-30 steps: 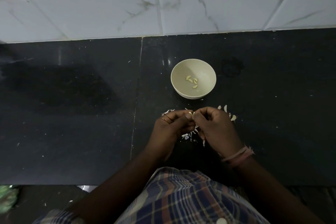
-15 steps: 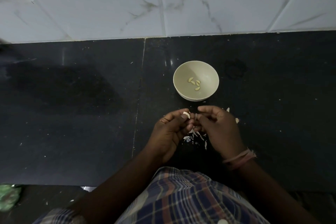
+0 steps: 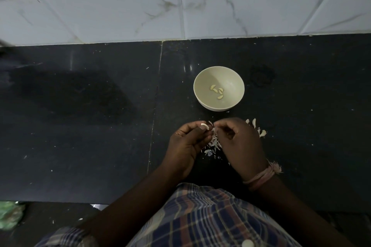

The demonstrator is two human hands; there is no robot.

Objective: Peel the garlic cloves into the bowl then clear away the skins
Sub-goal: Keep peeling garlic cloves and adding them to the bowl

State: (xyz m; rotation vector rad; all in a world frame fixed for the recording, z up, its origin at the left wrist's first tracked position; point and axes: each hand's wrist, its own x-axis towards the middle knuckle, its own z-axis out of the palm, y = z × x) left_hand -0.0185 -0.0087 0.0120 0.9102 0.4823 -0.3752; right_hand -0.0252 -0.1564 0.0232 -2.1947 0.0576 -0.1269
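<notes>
A pale bowl (image 3: pixel 236 78) stands on the black counter and holds several peeled garlic cloves (image 3: pixel 217 91). Just in front of it, my left hand (image 3: pixel 188 142) pinches a white garlic clove (image 3: pixel 204 125) between thumb and fingertips. My right hand (image 3: pixel 239 142) is close beside it, fingers curled, pinching a bit of skin at the clove's end. A heap of papery skins (image 3: pixel 213 143) lies on the counter between and under both hands. More garlic pieces and skins (image 3: pixel 258 128) lie to the right of my right hand, partly hidden by it.
A marbled white tile wall (image 3: pixel 180 2) rises behind the counter (image 3: pixel 80 126). The counter's front edge runs near my body. Something green (image 3: pixel 9 214) lies at the lower left, below the counter edge. A seam crosses the counter left of the bowl.
The hands have parted slightly, and the white clove shows more plainly at my left fingertips. The bowl and its cloves have not moved on the counter.
</notes>
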